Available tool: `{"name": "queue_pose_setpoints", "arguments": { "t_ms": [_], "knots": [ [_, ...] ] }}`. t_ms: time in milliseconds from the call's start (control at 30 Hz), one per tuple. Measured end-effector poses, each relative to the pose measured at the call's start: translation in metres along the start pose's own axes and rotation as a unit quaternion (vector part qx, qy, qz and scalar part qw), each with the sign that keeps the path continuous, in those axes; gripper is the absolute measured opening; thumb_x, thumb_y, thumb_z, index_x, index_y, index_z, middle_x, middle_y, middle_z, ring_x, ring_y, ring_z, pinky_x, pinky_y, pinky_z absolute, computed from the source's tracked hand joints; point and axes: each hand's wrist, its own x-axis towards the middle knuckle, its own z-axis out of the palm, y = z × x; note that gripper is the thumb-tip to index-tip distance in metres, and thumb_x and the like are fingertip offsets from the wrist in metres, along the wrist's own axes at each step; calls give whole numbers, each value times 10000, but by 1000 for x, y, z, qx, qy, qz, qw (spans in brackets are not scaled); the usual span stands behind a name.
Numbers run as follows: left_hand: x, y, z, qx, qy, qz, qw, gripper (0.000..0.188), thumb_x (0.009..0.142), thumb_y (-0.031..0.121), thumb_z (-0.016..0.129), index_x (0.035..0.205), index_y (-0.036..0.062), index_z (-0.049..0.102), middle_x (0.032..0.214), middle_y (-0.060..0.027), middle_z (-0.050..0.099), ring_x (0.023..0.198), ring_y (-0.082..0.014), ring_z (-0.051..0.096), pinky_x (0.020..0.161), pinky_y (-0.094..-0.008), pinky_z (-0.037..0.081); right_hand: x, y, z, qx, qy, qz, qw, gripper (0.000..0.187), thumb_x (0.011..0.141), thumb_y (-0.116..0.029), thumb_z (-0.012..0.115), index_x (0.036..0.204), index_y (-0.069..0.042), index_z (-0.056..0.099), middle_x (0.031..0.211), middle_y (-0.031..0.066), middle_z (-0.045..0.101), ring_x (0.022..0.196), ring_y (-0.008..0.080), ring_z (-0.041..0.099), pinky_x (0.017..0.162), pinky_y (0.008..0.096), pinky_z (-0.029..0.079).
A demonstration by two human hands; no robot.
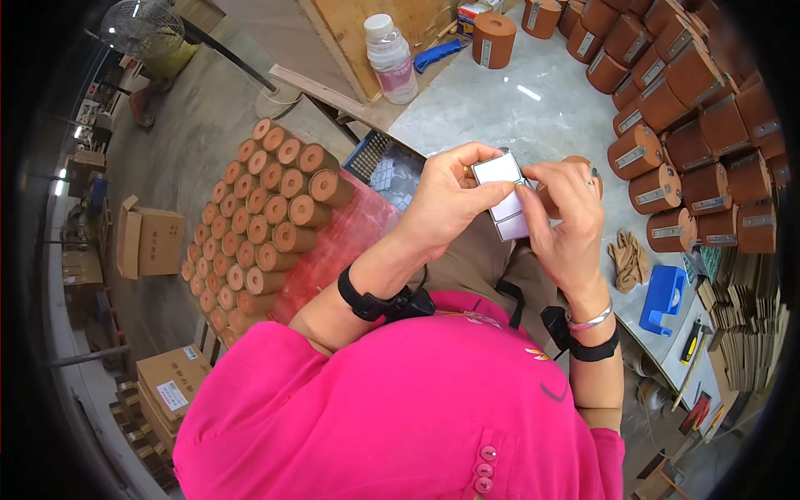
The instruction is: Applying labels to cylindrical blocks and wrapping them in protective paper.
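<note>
Between fingers (pixel 490 195), white panelled strip (pixel 497 171), dark-edged

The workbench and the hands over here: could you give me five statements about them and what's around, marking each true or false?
1. The left hand and the right hand are both at the small white panel. True.
2. The shiny bracelet is on the left wrist. False: it is on the right wrist.
3. The bottle has lost its cap. False: a white cap is on it.
4. A crumpled tan glove lies near the blue tape dispenser. True.
5. The open cardboard box stands on the person's right. False: it stands on the left.
</note>
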Motion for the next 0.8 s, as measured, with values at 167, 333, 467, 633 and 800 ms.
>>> {"name": "queue_pose_setpoints", "arguments": {
  "t_ms": [167,333,467,633,800],
  "knots": [
    [-1,4,4,57,-5,26,998,301,869,-23,661,1158,-18,574,1006,-53,660,910,-92,640,804,-253,525,4,3,-4,3,-24,-1,1000,187,749,-28,735,915,-36,649,860,75,648,810,272,579,733,367,407],
    [0,5,7,101,-9,56,993,329,866,-58,606,1188,-20,552,987,-27,623,883,-69,617,773,-236,512,3,5,-6,12,-34,1,999,179,743,-45,739,900,-39,651,837,71,646,798,267,582,737,369,402],
    [0,11,9,139,-34,59,988,379,844,-70,586,1217,-16,544,981,-13,595,845,-49,589,728,-216,486,1,5,-9,41,-48,12,998,141,748,-34,723,873,-41,661,817,66,652,785,259,590,743,368,400],
    [2,14,6,157,-34,42,986,395,839,-65,580,1229,-8,550,965,-5,597,827,-36,579,713,-207,477,2,8,-7,69,-60,42,995,104,764,-25,699,863,-36,666,808,75,654,773,259,596,736,355,403],
    [6,14,-3,141,-35,40,989,400,810,-56,556,1206,-6,547,907,4,590,758,-22,554,635,-197,477,8,8,-1,117,-60,59,990,77,783,-27,679,857,-29,662,795,84,650,756,263,594,716,348,406]
  ]
}}
